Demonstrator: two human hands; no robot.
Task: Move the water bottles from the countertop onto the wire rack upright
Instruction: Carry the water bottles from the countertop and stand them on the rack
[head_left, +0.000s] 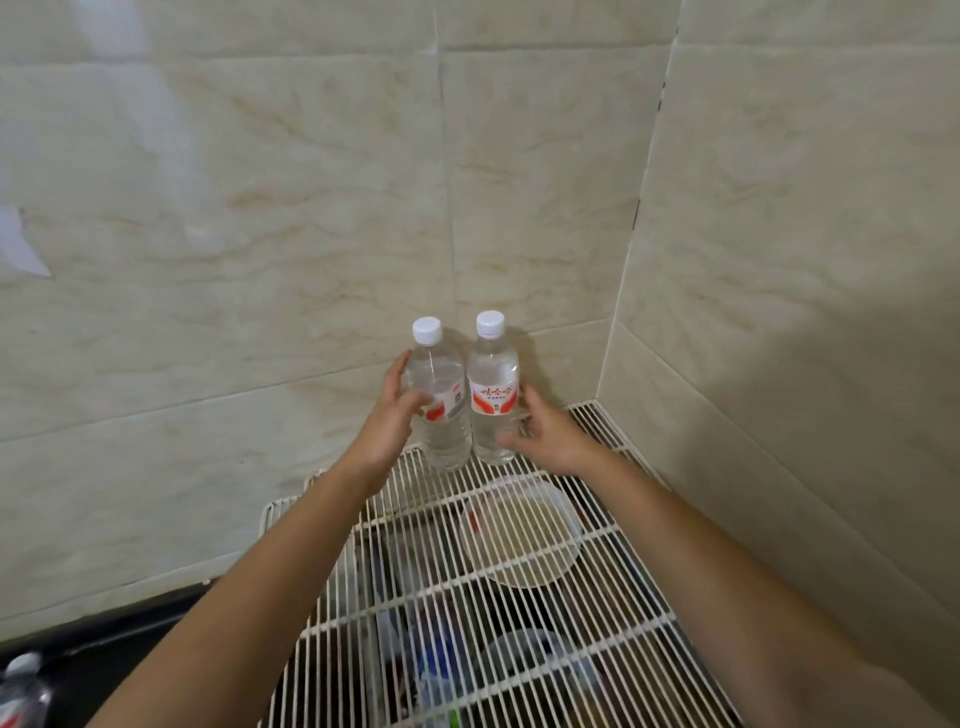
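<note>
Two clear water bottles with white caps and red-and-white labels stand upright side by side at the back of the white wire rack (613, 540), close to the tiled wall. My left hand (389, 421) wraps the left bottle (441, 415) around its label. My right hand (545, 436) holds the lower part of the right bottle (493, 384), fingers curled at its side. Both bottle bases touch the rack wires. Another water bottle (23, 691) lies on the dark countertop at the bottom left corner.
Under the rack wires sit a round white lidded container (519, 535) and several blurred items. Tiled walls (779, 260) close in behind and on the right, forming a corner. The dark countertop (104, 639) runs along the lower left.
</note>
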